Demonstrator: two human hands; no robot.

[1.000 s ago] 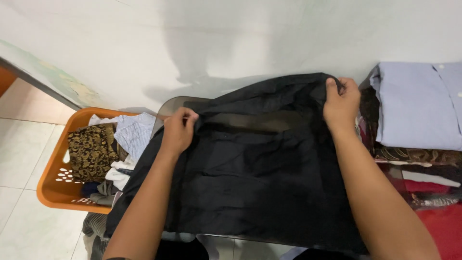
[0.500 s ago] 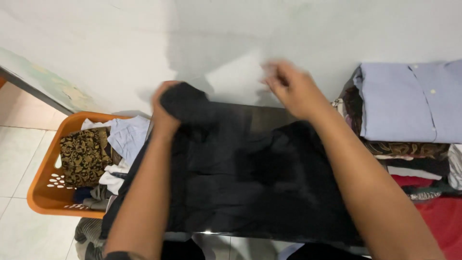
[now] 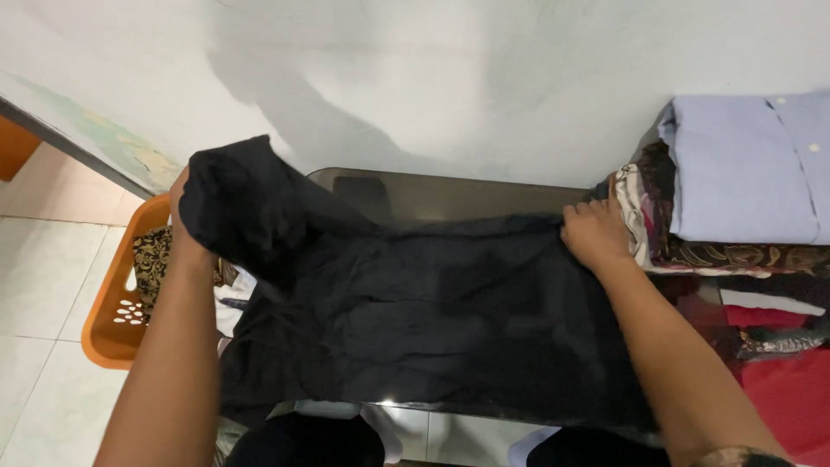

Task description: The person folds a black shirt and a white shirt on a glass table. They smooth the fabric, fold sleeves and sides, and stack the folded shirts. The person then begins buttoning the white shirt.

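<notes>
Left hand (image 3: 186,227) lifted black garment (image 3: 432,303) leftward.

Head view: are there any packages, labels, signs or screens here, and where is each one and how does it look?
None: no package, label, sign or screen shows.
Only cloth and furniture are in view: a black garment on a dark glass table, held by both hands, a stack of folded clothes at the right, and an orange laundry basket on the floor at the left.
</notes>
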